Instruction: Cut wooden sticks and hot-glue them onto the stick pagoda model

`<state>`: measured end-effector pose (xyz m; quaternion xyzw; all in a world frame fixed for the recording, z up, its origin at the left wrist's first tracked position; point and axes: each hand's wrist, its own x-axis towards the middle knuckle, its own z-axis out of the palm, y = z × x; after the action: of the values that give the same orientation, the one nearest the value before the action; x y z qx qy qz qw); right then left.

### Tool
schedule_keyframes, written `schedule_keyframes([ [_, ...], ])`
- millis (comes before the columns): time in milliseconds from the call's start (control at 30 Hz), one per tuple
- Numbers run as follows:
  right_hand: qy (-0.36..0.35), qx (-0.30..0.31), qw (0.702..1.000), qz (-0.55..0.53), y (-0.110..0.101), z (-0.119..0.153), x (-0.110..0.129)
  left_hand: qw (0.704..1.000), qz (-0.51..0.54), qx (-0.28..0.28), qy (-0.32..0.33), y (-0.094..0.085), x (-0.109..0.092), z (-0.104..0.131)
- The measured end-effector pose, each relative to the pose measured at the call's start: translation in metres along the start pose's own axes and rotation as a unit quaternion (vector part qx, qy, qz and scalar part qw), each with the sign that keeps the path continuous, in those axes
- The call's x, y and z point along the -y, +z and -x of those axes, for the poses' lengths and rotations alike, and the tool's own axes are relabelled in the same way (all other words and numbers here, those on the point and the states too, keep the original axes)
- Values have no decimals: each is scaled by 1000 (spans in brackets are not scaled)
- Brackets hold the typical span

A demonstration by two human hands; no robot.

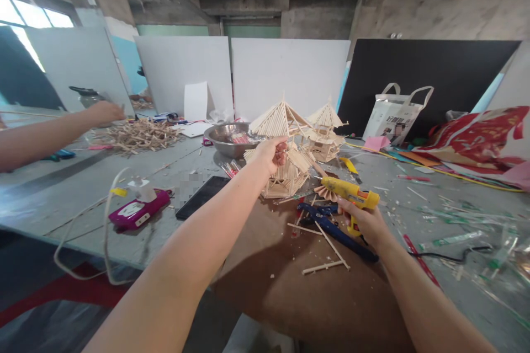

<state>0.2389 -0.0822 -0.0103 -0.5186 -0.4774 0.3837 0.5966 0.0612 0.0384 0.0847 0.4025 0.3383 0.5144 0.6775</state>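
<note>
My left hand [274,155] is closed at the front of a wooden stick pagoda [284,179], just under its pointed roof; whether it grips part of the model or a small piece is hidden. In my right hand [364,218] is a yellow glue gun [350,190], its nozzle pointing left toward the pagoda's base. Blue-handled pliers [331,226] lie below the gun on a brown board [265,281], beside several loose thin sticks [325,267]. A second stick pagoda [325,135] stands behind to the right.
A metal bowl [232,146], a black phone-like slab [201,197] and a purple power strip [138,209] are at left. Another person's arm [62,129] reaches over a stick pile [141,135]. Plastic wrappers [459,240] litter the right; a white bag [391,118] stands behind.
</note>
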Motion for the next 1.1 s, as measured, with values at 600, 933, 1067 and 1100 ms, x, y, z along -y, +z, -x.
schedule_keyframes([
  [600, 4, 1, 1000, -3, -1, -2, -2, 1000, -8, -13, 1, 0, 0, -1],
  [933, 6, 4, 1000, -4, -2, -2, -3, 1000, 3, -15, 1, -1, 1, -1],
  [1067, 1, 5, 1000, -6, -1, -2, -2, 1000, -1, -5, 0, 0, 0, 0],
  [1100, 2, 5, 1000, -5, -1, -1, -1, 1000, -2, -4, -2, 0, 0, 0],
])
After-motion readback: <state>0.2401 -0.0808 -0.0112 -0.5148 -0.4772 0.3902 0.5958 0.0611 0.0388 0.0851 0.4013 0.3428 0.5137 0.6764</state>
